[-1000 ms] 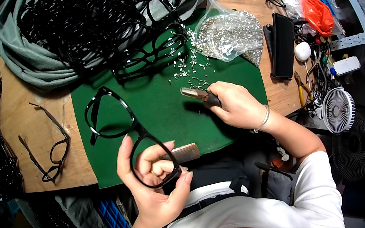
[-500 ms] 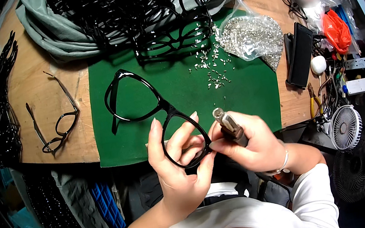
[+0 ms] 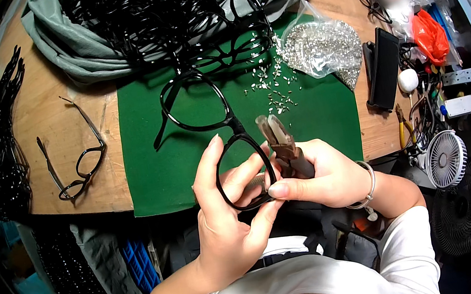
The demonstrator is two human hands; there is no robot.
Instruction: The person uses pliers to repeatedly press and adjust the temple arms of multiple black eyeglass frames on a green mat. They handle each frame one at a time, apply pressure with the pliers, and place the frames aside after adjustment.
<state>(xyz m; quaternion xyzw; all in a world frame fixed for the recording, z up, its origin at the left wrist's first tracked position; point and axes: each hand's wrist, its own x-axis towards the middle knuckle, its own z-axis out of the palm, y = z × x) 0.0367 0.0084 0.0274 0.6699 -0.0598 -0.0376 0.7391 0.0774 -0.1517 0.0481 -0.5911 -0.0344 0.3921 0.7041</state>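
Observation:
A glossy black eyeglass frame point(image 3: 232, 125) is tilted over the near edge of the green mat point(image 3: 155, 188). My left hand point(image 3: 223, 224) grips its nearer rim, fingers around and behind the empty lens opening, thumb at the lower corner. In my right hand point(image 3: 324, 177) I hold pliers point(image 3: 282, 142), jaws pointing up and away, slightly apart with nothing seen between them. My right thumb presses on the rim's lower right corner, close to the left thumb. What my right fingers do behind the rim is hidden.
Beyond the mat, a grey cloth point(image 3: 53, 46) wraps a heap of black frames point(image 3: 145, 19). Small silvery pieces lie scattered near a clear bag point(image 3: 322, 48) of them. Another frame point(image 3: 81, 173) rests at left, a black phone-like object point(image 3: 383, 69) at right, beside a white fan point(image 3: 446, 158).
The eyeglass frame has swung to a steeper, more upright angle and shifted right. The pliers in my right hand have turned, showing more of their jaws.

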